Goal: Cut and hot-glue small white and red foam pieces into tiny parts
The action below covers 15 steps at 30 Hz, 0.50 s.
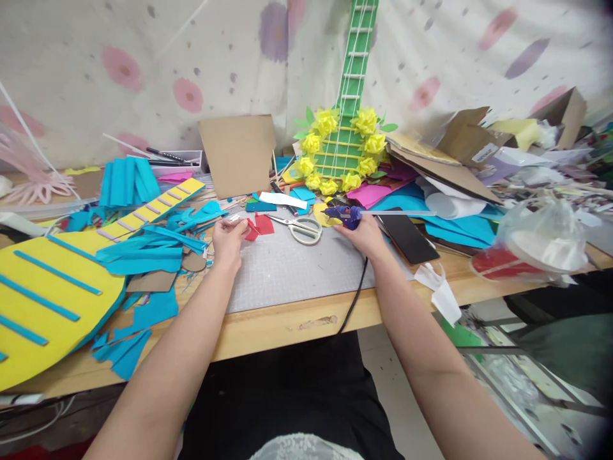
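Observation:
My left hand (228,244) is above the left part of the grey cutting mat (292,275), its fingers pinched on a small piece of red paper (251,225). Another red paper piece (264,224) lies just beside it on the mat. In my right hand (364,237) is a blue hot glue gun (345,216), nozzle pointing left, with a long clear glue stick (407,213) out of its back. A black cord hangs below that hand over the table edge. Between my hands lie scissors (305,231) with pale handles. Something yellow (324,216) sits behind the nozzle.
A green paper guitar (348,147) ringed with yellow flowers stands at the back. Left lies a yellow-and-blue instrument shape (52,287) among blue paper scraps (143,252). A black phone (408,236) and a bagged tub (522,249) are on the right; cardboard (238,156) leans behind.

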### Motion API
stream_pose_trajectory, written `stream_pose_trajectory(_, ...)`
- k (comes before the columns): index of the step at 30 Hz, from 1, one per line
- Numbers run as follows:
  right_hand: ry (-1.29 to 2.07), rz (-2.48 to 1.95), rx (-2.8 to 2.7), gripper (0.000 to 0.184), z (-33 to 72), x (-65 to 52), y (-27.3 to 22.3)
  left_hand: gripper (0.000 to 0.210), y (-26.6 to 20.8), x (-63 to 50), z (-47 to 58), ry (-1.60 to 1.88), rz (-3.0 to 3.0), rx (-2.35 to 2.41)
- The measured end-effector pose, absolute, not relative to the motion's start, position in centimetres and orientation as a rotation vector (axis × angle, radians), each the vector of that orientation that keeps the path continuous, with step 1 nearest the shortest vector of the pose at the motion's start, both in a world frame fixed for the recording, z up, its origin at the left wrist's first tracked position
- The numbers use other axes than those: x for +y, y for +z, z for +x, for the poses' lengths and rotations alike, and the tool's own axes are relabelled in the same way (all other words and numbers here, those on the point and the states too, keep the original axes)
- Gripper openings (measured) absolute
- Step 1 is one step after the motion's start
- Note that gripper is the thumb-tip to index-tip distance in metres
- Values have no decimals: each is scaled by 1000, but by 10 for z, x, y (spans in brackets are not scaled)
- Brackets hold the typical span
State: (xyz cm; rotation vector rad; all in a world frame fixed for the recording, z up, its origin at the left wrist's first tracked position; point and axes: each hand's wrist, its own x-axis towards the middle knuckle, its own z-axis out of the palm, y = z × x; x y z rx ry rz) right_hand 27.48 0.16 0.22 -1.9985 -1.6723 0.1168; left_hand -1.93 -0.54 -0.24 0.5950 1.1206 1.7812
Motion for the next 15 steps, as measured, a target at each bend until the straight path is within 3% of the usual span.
stream_pose_trajectory(2,52,-2113,-1701,52,280,-8,14,41,-2,-5,-20,1764,574,1128)
stream_pose_trajectory(6,375,-2205,-1976,43,274,-24,39,40,-2,-5,-22,1738,531,1127)
stream_pose_trajectory(11,725,-1568,-1994,29,208,-12,38,36,-1,-7,-17,1703,574,1073)
stream_pose_trajectory(15,1087,-1193,-1751,37,144,13,17,37,-1,-10,-13,1705,603,1033)
